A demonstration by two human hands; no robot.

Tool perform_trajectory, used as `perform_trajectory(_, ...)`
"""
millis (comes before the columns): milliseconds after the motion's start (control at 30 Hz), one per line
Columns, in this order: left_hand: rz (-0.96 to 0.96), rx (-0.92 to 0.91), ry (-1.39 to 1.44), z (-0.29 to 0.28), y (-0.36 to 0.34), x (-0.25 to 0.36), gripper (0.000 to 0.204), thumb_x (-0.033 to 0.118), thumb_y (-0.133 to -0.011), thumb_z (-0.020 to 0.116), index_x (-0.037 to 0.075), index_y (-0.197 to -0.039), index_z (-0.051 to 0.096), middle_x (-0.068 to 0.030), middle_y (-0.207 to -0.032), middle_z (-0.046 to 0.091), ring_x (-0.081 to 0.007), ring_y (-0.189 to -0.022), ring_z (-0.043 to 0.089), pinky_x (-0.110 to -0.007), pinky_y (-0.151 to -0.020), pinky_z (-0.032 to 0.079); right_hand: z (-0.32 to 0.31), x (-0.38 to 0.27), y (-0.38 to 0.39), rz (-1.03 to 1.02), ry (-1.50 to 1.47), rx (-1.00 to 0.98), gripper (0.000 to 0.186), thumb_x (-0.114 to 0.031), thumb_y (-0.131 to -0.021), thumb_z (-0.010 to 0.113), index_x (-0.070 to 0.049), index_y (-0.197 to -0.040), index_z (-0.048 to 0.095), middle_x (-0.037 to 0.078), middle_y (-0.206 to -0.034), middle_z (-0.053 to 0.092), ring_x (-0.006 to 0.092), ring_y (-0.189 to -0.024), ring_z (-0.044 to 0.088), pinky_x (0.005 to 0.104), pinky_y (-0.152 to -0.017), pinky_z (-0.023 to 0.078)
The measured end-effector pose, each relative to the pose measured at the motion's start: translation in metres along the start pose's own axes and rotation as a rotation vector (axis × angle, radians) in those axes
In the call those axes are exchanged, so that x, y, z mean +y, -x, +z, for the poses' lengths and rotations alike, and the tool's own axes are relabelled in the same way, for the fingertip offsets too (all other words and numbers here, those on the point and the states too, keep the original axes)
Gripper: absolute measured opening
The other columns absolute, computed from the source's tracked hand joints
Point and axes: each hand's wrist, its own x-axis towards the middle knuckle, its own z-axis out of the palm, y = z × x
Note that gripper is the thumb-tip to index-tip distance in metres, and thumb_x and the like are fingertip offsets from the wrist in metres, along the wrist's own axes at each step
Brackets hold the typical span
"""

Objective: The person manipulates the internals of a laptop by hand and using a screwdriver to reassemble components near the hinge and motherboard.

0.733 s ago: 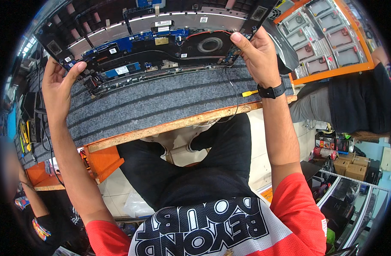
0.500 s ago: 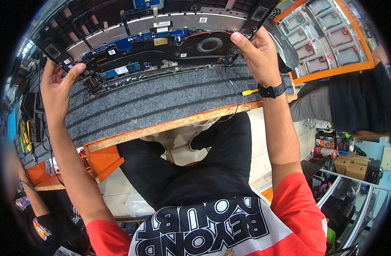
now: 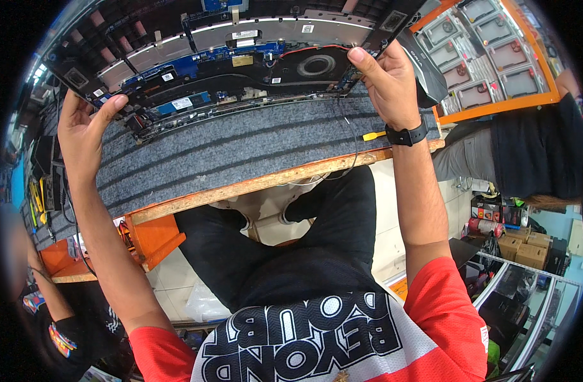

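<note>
An opened laptop base (image 3: 215,71) stands tilted up at the far side of the workbench, its insides facing me. Blue circuit boards, a silver metal strip, a round fan and a thin red wire show in it. My left hand (image 3: 84,130) grips its left corner, thumb on the inner face and fingers mostly hidden behind. At the right corner my right hand (image 3: 388,86) holds it the same way, thumb resting near the fan. The laptop's upper part runs out of view.
Ribbed grey matting (image 3: 234,153) covers the bench. A yellow-handled tool (image 3: 373,136) lies by my right wrist. Behind that hand is a black box (image 3: 425,83); an orange-framed display case (image 3: 495,63) stands at right. Several hand tools (image 3: 38,200) lie at left. Other people are on both sides.
The laptop base has shifted very slightly to the right and tilted a little, with both hands keeping their hold. My right hand has moved a touch to the right.
</note>
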Motion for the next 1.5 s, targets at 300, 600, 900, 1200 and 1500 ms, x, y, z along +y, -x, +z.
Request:
perform_trajectory(300, -0.001, -0.007, -0.015, -0.001, -0.001, -0.002, 0.038, 0.007, -0.084, 0.082, 0.004, -0.119, 0.065, -0.0063, -0.106, 0.07, -0.0152, -0.1, 0.067, -0.032, -0.089, 0.057, 0.002, -0.002, -0.001, -0.002, -0.021, -0.011, 0.035, -0.009, -0.094, 0.074, -0.002, -0.126, 0.063, 0.005, -0.116, 0.071, 0.0107, -0.104, 0.065, 0.0265, -0.091, 0.052)
perform_trajectory(600, 0.015, 0.019, 0.022, -0.005, 0.001, -0.003, 0.041, 0.001, -0.084, 0.08, 0.002, -0.122, 0.064, -0.0074, -0.108, 0.07, -0.0143, -0.098, 0.066, -0.028, -0.086, 0.056, -0.002, -0.007, 0.0, 0.022, 0.047, -0.023, 0.034, -0.012, -0.093, 0.077, -0.004, -0.123, 0.066, 0.003, -0.111, 0.072, 0.0081, -0.097, 0.065, 0.0246, -0.085, 0.053)
perform_trajectory(900, 0.021, -0.006, -0.039, -0.007, 0.002, -0.001, 0.041, 0.004, -0.086, 0.08, 0.001, -0.123, 0.063, -0.0075, -0.108, 0.07, -0.0149, -0.099, 0.066, -0.029, -0.086, 0.056, -0.023, -0.022, 0.007, 0.177, 0.413, -0.183, 0.026, -0.021, -0.095, 0.074, -0.002, -0.112, 0.069, -0.001, -0.096, 0.072, 0.0065, -0.09, 0.065, 0.0242, -0.081, 0.054)
perform_trajectory(1200, -0.008, 0.016, 0.004, -0.007, 0.0, -0.006, 0.042, 0.006, -0.087, 0.079, 0.002, -0.125, 0.062, -0.0072, -0.11, 0.069, -0.0149, -0.101, 0.066, -0.029, -0.088, 0.055, -0.032, -0.021, 0.014, 0.161, 0.513, -0.21, 0.02, -0.021, -0.098, 0.07, -0.001, -0.102, 0.069, 0.001, -0.087, 0.071, 0.0069, -0.084, 0.067, 0.0234, -0.076, 0.055)
perform_trajectory(1500, 0.001, 0.009, -0.016, -0.006, -0.001, -0.008, 0.042, 0.006, -0.086, 0.081, 0.002, -0.124, 0.063, -0.0065, -0.11, 0.07, -0.0146, -0.101, 0.066, -0.029, -0.089, 0.054, -0.032, -0.02, 0.016, 0.134, 0.579, -0.202, 0.021, -0.022, -0.097, 0.071, -0.002, -0.101, 0.069, 0.001, -0.085, 0.071, 0.0087, -0.083, 0.069, 0.024, -0.075, 0.055)
